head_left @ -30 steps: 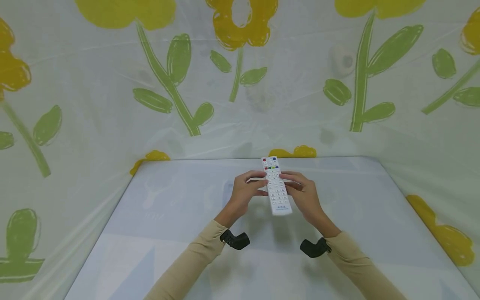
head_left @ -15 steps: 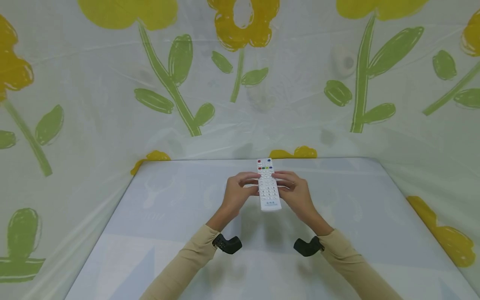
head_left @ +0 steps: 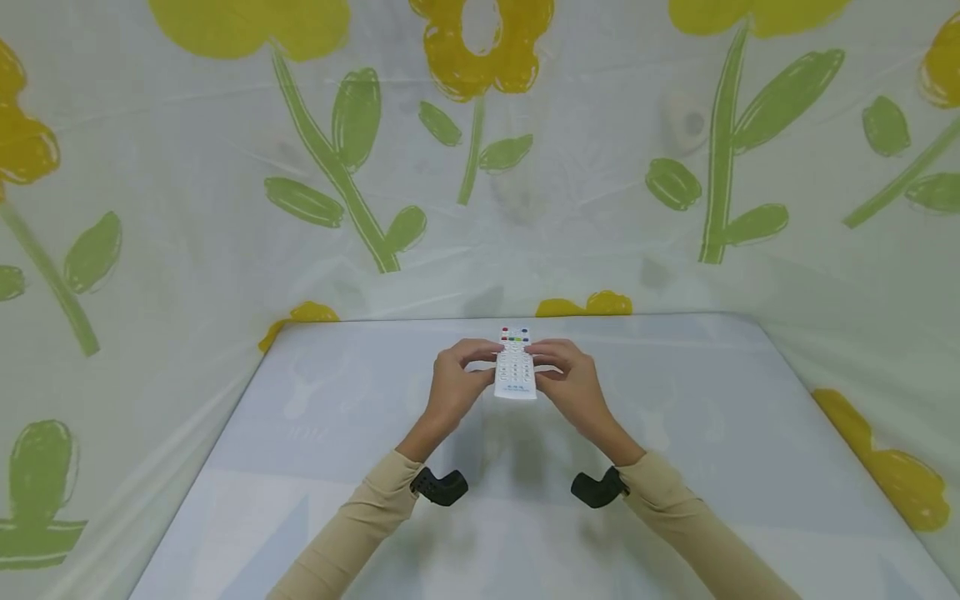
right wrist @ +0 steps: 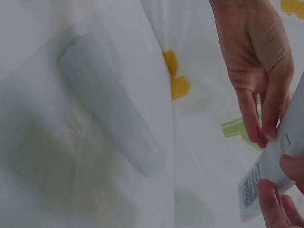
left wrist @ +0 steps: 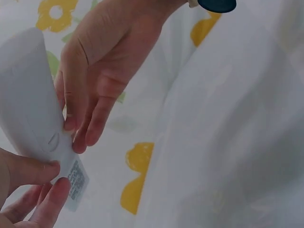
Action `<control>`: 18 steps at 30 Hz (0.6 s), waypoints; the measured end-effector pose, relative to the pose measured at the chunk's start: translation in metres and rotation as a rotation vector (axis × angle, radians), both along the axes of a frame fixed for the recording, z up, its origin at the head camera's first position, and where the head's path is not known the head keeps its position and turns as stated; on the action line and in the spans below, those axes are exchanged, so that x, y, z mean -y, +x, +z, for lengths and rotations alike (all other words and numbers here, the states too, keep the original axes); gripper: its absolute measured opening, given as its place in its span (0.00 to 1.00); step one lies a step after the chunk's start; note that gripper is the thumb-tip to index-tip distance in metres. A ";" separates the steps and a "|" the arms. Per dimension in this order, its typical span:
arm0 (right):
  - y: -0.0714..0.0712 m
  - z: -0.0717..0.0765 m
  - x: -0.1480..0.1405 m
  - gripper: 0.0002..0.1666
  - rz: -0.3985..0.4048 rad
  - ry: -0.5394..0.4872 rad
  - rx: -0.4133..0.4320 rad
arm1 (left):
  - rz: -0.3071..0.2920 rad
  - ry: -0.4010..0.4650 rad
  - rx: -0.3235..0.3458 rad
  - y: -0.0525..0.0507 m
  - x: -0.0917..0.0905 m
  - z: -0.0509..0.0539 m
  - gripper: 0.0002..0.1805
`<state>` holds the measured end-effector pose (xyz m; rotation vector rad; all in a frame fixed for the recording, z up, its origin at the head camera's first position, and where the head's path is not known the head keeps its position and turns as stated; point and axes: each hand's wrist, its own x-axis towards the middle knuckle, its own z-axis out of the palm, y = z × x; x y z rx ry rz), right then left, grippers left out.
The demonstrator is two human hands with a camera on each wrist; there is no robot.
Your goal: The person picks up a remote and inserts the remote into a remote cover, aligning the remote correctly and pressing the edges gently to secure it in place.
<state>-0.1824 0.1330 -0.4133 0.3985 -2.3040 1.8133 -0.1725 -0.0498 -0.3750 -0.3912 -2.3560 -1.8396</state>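
Observation:
A white remote control (head_left: 515, 372) is held up above the table between both hands, its button face toward the head camera. Coloured buttons show near its far end. My left hand (head_left: 456, 385) pinches its left edge with thumb and fingers. On the opposite edge, my right hand (head_left: 576, 387) grips it in the same way. The left wrist view shows the remote's plain back (left wrist: 29, 102) with a printed label (left wrist: 77, 180), fingers of the left hand (left wrist: 35, 190) at lower left and the right hand (left wrist: 107, 61) above. Some fingertips are hidden behind the remote.
Below the hands lies a pale, glossy table (head_left: 645, 533) with faint prints. A white cloth (head_left: 585, 217) with yellow flowers and green leaves hangs behind and at the sides. Black wrist devices (head_left: 442, 487) sit at both cuffs. A faint elongated shape (right wrist: 114, 104) shows on the tabletop.
Both hands have shifted left with the remote control between them. It has turned from slanted to nearly straight and looks shorter, so its tilt has changed. Both hands keep hold of it.

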 end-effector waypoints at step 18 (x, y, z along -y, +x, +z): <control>-0.011 0.006 0.009 0.17 0.044 -0.013 -0.072 | -0.022 0.051 -0.096 -0.007 0.013 0.004 0.15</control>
